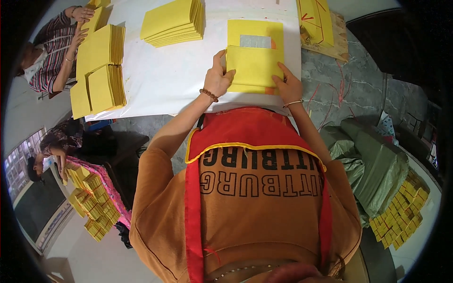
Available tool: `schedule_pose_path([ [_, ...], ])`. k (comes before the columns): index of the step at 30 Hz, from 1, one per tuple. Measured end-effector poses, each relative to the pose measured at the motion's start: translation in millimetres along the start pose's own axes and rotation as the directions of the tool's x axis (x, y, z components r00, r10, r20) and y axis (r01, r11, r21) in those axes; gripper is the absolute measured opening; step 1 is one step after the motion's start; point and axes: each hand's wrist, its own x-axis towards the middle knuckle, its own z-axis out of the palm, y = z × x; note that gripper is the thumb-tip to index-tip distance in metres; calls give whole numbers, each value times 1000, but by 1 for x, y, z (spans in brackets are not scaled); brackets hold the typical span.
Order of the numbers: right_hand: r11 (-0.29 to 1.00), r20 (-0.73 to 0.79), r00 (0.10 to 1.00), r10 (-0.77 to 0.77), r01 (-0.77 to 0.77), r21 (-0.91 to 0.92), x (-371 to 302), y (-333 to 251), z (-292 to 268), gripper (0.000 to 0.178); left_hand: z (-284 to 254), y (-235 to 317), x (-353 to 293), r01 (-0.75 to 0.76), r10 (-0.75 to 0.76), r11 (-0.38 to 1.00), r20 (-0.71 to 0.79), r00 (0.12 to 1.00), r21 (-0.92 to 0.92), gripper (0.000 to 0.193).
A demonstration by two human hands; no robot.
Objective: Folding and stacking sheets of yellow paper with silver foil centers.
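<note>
Touching a yellow packet (255,67) from both sides, at the near right of the table (165,80), squared to the near edge, with long axis left to right. Lying flat on a yellow sheet (236,30) set lengthwise near to far, with a silver patch (255,41) just beyond the packet's far edge. Left hand (218,81) at the left edge, thumb and forefinger spread apart; right hand (289,87) at the right edge, thumb and forefinger parted. Cannot tell whether pinching anything under the right palm.

To the far left, a fanned stack (172,22); along the table's left end, taller stacks (101,45), under a co-worker's hands (82,14). Bulging at the near edge, a red cloth apron (250,127) with yellow trim. Past the right end, a tied yellow block (321,21) on rough wood, and loose red string (340,87) over marbled grey floor (368,99). Nearer on the right, crinkled green sheeting (377,170) beside small brick-like bundles (398,212).
</note>
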Motion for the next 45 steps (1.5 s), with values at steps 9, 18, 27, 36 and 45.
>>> schedule_pose_path([
  [9, 989, 19, 996, 86, -83, -122, 2, -19, -6, 47, 0, 6, 0, -24, 27, 997, -36, 999, 68, 62],
  [18, 990, 50, 993, 109, -104, -94, 8, -14, -6, 48, 33, 26, 0, -745, 715, 335, 360, 600, 576, 63],
  [27, 989, 8, 1000, 8, -6, -145, -8, -25, -7, 49, 44, 12, -1, -736, 592, 369, 467, 657, 567, 68],
  [36, 706, 164, 870, -464, 475, -526, -23, -4, 12, 53, 36, 5, 10, -747, 619, 512, 420, 663, 424, 52],
  [45, 716, 149, 878, -456, 461, -525, -26, -1, 17, 54, 31, -6, 10, -800, 737, 524, 315, 598, 293, 54],
])
